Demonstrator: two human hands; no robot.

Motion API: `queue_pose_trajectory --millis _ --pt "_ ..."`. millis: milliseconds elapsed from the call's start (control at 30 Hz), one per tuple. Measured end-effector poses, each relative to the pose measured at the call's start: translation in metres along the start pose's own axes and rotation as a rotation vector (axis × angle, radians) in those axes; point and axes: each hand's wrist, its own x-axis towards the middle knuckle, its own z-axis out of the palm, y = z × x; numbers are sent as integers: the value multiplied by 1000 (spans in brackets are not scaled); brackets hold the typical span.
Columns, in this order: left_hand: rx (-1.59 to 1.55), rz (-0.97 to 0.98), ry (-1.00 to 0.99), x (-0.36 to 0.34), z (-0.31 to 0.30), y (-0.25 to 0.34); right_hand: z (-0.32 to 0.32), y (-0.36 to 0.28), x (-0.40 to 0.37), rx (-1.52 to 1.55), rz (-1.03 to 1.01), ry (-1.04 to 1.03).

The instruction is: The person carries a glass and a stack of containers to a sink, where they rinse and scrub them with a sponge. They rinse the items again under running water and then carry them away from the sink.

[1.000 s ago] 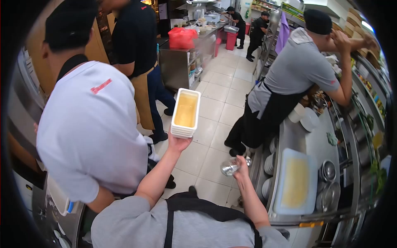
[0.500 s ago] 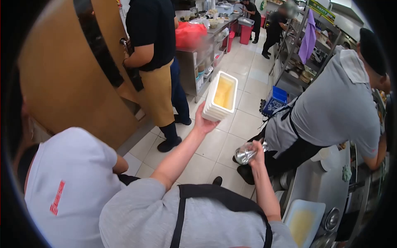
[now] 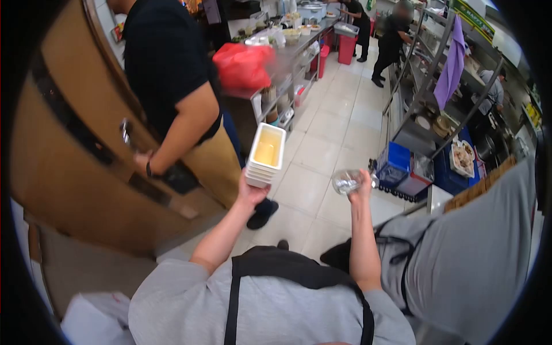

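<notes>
My left hand (image 3: 251, 192) is wrapped round the lower end of a stack of white rectangular tubs (image 3: 262, 173), held out in front of me. The top tub is tilted towards me, and its inside looks yellowish. In my right hand (image 3: 363, 186) is a shiny, round, clear or silvery bowl-like thing (image 3: 347, 183), gripped at its right side. Both hands are out over the tiled floor.
A person in a black shirt (image 3: 167, 63) has a hand by the handle of the wooden door (image 3: 80, 167) on the left. Close on my right stands a person in grey (image 3: 466, 259). A counter with a red bag (image 3: 244, 66) and a metal shelf (image 3: 422, 69) flank the aisle (image 3: 328, 132).
I have moved forward along the aisle. The tubs and the bowl-like thing stay in my hands. The door stands further open, and the person in white has dropped back to the lower left.
</notes>
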Motion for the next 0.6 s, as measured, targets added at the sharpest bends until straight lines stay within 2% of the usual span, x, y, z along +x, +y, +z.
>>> queue_pose_trajectory --millis 33,100,133,200,300,367,400,467,600 --pt "30 -59 -46 31 20 1 -6 -12 22 9 -34 36" --pt "27 -98 -2 102 51 -3 -35 -39 55 7 -117 121" --pt "57 -132 -54 134 71 -6 -52 -54 66 19 -155 117" --pt "63 -190 -146 206 101 -13 -52 -83 64 -87 -260 269" --pt "100 -250 -268 308 134 -25 -114 -121 93 -58 -302 414" --pt "140 -272 -300 361 158 -30 -136 -143 107 -28 -426 417" --pt "177 -297 -322 386 166 -32 -164 -157 125 -4 -393 424" --pt "163 -300 -329 432 169 -33 -163 -175 154 35 -458 565" --pt "139 -265 -341 508 182 -14 -145 -206 263 52 -381 554"
